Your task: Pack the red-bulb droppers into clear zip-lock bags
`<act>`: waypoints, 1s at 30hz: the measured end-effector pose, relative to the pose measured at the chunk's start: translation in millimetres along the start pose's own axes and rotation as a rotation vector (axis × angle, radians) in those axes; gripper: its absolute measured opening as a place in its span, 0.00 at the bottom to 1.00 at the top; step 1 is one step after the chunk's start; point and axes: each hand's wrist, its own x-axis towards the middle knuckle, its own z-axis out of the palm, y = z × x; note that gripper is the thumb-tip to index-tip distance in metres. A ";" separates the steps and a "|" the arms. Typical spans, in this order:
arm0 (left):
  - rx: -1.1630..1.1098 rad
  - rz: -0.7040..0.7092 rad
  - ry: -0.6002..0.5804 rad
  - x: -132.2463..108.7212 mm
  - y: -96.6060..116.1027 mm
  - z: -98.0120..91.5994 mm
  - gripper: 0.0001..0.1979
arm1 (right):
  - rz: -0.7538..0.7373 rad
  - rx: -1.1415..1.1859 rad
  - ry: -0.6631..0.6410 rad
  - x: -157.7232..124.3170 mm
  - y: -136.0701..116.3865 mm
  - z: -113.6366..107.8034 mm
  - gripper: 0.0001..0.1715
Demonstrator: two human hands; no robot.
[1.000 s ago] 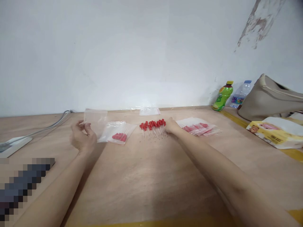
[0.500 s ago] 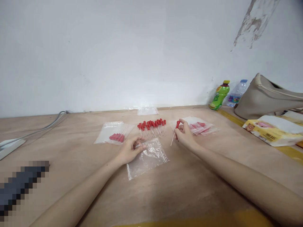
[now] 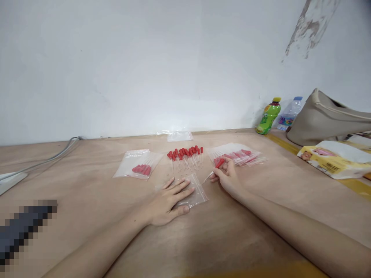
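Note:
My left hand (image 3: 171, 200) lies flat with fingers spread on a clear zip bag (image 3: 195, 196), covering much of it. Between the fingers of my right hand (image 3: 228, 177) is a dropper (image 3: 219, 163) with a red rubber bulb. Its thin clear tube slants down to the left, the tip close to the bag's zip edge. Just beyond the bag lies a row of red-bulbed droppers (image 3: 185, 153). On the left rests a zip bag holding several droppers (image 3: 141, 169). A pile of filled bags (image 3: 246, 157) spreads out behind my right hand.
Flat clear bags (image 3: 179, 136) lie against the wall. At the back right stand a green-labelled bottle (image 3: 269, 116), a clear water bottle (image 3: 288, 116) and a beige bag (image 3: 315, 119). A yellow tissue pack (image 3: 327, 161) lies nearer. A grey cable (image 3: 62, 152) runs along the left.
My left hand has gone from lightly touching the bag's far edge to lying flat over it. My right hand has tilted the dropper and brought its tip lower, towards the bag.

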 end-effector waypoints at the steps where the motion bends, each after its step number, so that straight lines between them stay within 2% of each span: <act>1: -0.002 0.000 -0.002 0.7 0.0 -0.3 0.27 | 0.009 0.012 -0.006 -1.2 -0.5 1.0 0.29; 5: -0.013 0.004 -0.014 1.2 1.5 -2.6 0.27 | 0.056 0.064 -0.008 -4.9 -3.8 3.1 0.28; 11: -0.029 0.016 -0.001 0.1 1.0 -3.0 0.28 | 0.021 0.068 0.071 -5.3 -7.7 1.6 0.28; 19: -0.033 0.008 -0.012 1.0 2.1 -2.7 0.27 | 0.094 0.097 -0.031 -11.7 -11.5 6.3 0.32; 23: -0.067 0.001 -0.008 1.7 2.8 -6.1 0.24 | 0.223 0.094 -0.169 -14.2 -13.5 4.2 0.27; 26: -0.072 0.016 -0.013 2.3 1.8 -6.9 0.23 | 0.288 0.016 -0.337 -10.0 -13.3 -5.4 0.21; 30: -0.059 0.037 0.086 3.7 -0.4 -4.0 0.26 | 0.205 -0.256 -0.618 -1.6 -15.5 -20.1 0.18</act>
